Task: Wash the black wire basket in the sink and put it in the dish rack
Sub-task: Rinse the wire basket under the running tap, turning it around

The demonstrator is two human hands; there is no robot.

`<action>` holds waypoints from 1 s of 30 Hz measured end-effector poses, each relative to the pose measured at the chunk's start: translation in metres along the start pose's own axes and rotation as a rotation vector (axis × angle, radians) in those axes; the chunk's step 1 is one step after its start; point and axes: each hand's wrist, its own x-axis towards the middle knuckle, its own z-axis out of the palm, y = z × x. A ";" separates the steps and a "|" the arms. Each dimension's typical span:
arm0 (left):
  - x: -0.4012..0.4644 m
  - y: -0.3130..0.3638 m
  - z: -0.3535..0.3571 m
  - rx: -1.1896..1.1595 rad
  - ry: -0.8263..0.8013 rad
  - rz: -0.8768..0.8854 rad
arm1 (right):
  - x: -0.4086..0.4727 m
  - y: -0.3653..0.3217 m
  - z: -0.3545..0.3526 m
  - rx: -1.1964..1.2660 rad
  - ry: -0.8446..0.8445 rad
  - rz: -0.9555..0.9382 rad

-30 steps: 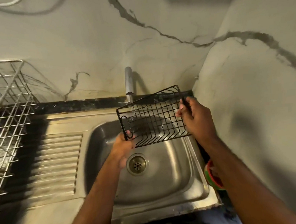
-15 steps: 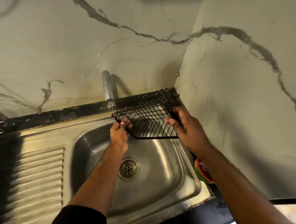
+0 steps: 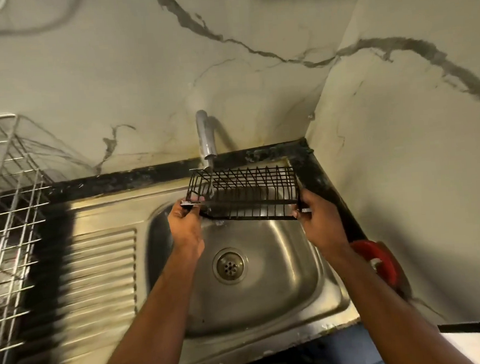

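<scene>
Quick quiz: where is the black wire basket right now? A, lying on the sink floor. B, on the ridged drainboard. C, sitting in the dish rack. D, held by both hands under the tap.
D: the left hand and right hand hold the basket by its ends above the sink, just under the tap.

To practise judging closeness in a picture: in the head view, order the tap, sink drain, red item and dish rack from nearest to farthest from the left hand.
From the left hand:
1. Tap, just above it, behind the black wire basket.
2. Sink drain, below and to its right.
3. Dish rack, far left.
4. Red item, far right; close to the rack's rank.
</scene>
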 end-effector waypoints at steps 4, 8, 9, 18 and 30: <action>-0.008 0.011 -0.029 -0.027 0.027 -0.080 | -0.003 -0.011 0.013 0.083 -0.030 0.108; -0.027 0.032 -0.055 -0.066 0.000 -0.010 | 0.000 -0.019 0.027 0.148 -0.093 0.167; -0.035 0.038 -0.059 -0.063 0.000 0.007 | 0.001 -0.022 0.030 0.162 -0.135 0.168; -0.054 0.070 -0.089 -0.037 0.068 0.131 | 0.008 -0.060 0.061 0.755 -0.224 0.454; -0.071 0.085 -0.131 0.122 -0.001 0.262 | 0.008 -0.082 0.090 0.749 -0.276 0.385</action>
